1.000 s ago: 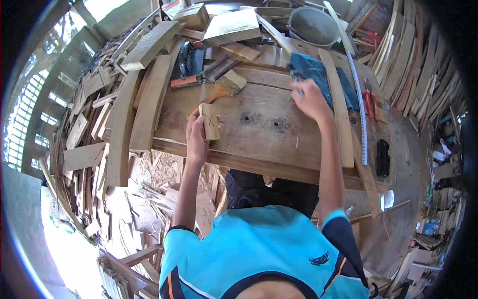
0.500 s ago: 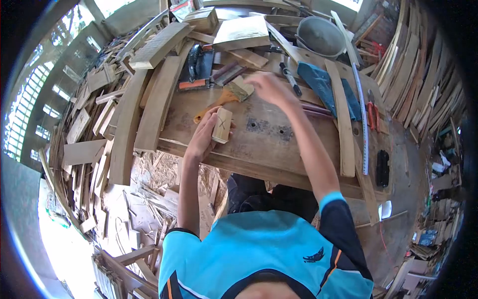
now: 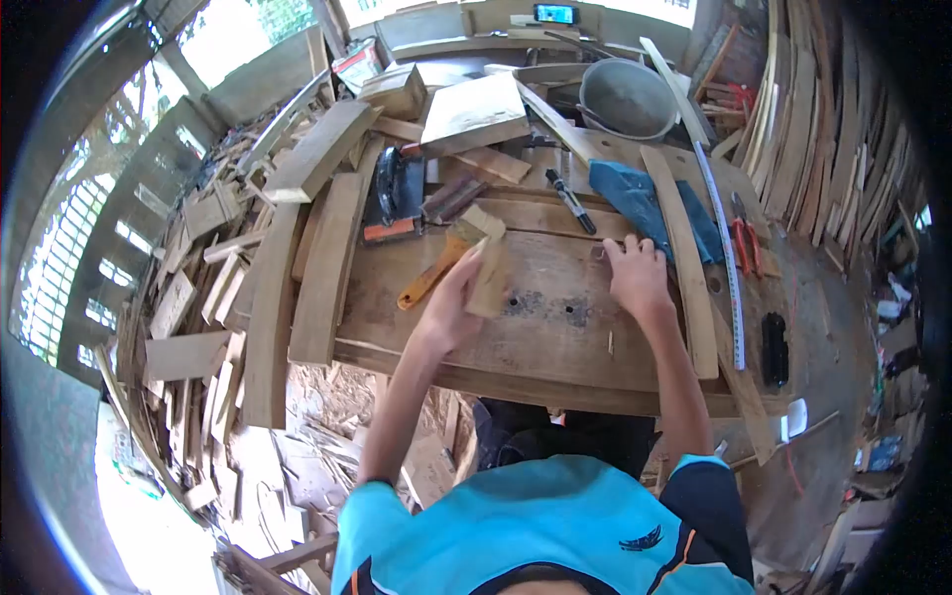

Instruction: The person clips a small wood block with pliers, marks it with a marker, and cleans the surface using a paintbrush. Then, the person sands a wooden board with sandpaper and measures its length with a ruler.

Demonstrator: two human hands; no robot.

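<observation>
In my left hand [image 3: 448, 312] is a small wooden block [image 3: 488, 283], tilted upright and slightly blurred, with my fingers around it. Behind it on the workbench [image 3: 555, 342] lies a paintbrush with an orange handle [image 3: 426, 286], its head partly covered by the block. My right hand [image 3: 640, 283] rests low at the right of the bench, fingers curled over a dark reddish strip [image 3: 600, 254]. Most of that strip is hidden under the fingers. A black marker [image 3: 570, 201] lies just beyond this hand.
Long boards [image 3: 327, 268] lie at the left, near a black-handled float [image 3: 392, 193]. At the right are a blue cloth [image 3: 620, 188], a narrow plank [image 3: 684, 268], a measuring tape [image 3: 721, 253] and red-handled pliers [image 3: 746, 243]. A grey bucket [image 3: 627, 99] stands at the back.
My right hand has moved right and down, from above the brush head to the reddish strip. My left hand has carried the block rightward and turned it. The head view has tilted up slightly.
</observation>
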